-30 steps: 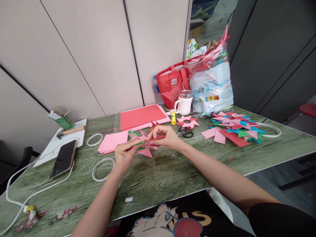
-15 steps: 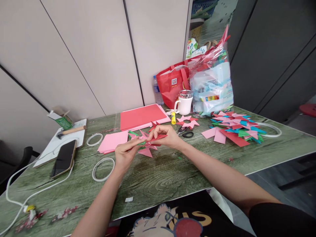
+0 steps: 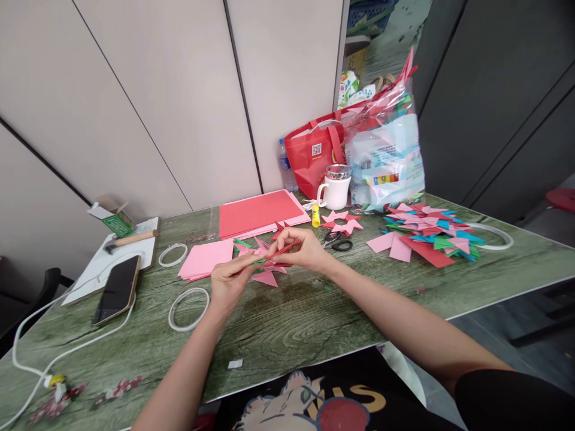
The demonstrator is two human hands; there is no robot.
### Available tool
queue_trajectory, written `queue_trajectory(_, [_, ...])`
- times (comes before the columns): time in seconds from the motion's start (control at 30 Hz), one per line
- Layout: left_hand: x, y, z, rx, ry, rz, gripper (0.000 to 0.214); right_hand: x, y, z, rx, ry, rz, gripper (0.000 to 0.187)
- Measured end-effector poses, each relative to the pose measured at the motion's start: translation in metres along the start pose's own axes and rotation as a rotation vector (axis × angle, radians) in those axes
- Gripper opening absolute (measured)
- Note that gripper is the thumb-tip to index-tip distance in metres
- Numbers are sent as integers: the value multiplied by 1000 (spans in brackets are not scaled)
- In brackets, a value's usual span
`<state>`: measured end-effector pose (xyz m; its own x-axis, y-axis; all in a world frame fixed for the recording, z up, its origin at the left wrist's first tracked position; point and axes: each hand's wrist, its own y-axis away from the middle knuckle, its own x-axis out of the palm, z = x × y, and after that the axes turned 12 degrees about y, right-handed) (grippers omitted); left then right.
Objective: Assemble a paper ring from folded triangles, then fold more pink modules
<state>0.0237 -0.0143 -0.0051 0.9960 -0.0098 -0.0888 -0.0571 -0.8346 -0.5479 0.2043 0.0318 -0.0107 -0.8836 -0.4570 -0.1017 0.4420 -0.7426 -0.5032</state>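
Both my hands meet over the middle of the green wood-grain table [image 3: 291, 323]. My left hand [image 3: 229, 280] pinches the near edge of a folded paper star [image 3: 265, 270] made of pink, red and green pieces. My right hand [image 3: 300, 248] pinches a thin red folded paper piece [image 3: 287, 246] and holds it against the star's upper side. The star hangs just above the table between the two hands. Parts of it are hidden behind my fingers.
Pink paper squares [image 3: 204, 258], a red sheet stack [image 3: 258, 212], two white rings [image 3: 187, 308], a phone [image 3: 115, 289], a hammer [image 3: 130, 239], scissors [image 3: 339, 240], a glue stick [image 3: 315, 215], a white mug [image 3: 335, 187], bags [image 3: 384, 149], a small finished star [image 3: 341, 221] and a heap of coloured triangles [image 3: 426, 233].
My right hand has tilted the red piece slightly upward at the star. The left hand has barely shifted.
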Motion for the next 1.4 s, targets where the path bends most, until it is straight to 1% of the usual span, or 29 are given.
queue_trajectory(0.1, [2,1,-1,-98,26,-9,19,4,1,0,20,54,-49,26])
queue_trajectory(0.2, [4,2,-3,-147,36,-18,21,6,2,2,17,108,-89,23])
queue_trajectory(0.33, [5,1,-6,-175,28,-20,25,3,0,5,-10,197,-51,24])
queue_trajectory(0.4, [4,0,-7,-185,26,-25,34,1,-1,5,4,190,-19,25])
queue_trajectory(0.47, [3,-2,-8,-201,33,-35,43,-1,-2,2,20,155,-17,25])
queue_trajectory(0.53, [1,-3,-9,-234,70,-36,47,-2,-2,0,30,130,-61,25])
queue_trajectory(0.6, [0,-3,-11,-266,129,-26,46,0,-3,-2,36,114,-125,27])
queue_trajectory(0.73, [-3,-4,-11,-309,224,27,41,3,-2,-2,49,93,-234,33])
queue_trajectory(0.8, [-4,-5,-11,-350,271,53,42,3,-2,-1,52,115,-264,34])
queue_trajectory(0.87, [-5,-6,-10,-399,301,79,41,2,-2,-1,52,142,-258,35])
queue_trajectory(1.0, [-4,-6,-12,-477,313,124,33,0,-2,-1,55,148,-197,37])
queue_trajectory(1.13, [-5,-4,-14,-539,340,158,33,-1,-2,-1,91,137,-142,37])
queue_trajectory(1.3, [-4,-3,-10,-530,351,225,28,0,0,-2,143,101,-86,34])
queue_trajectory(1.4, [-4,-3,-7,-528,358,254,29,1,0,-5,162,80,-62,34])
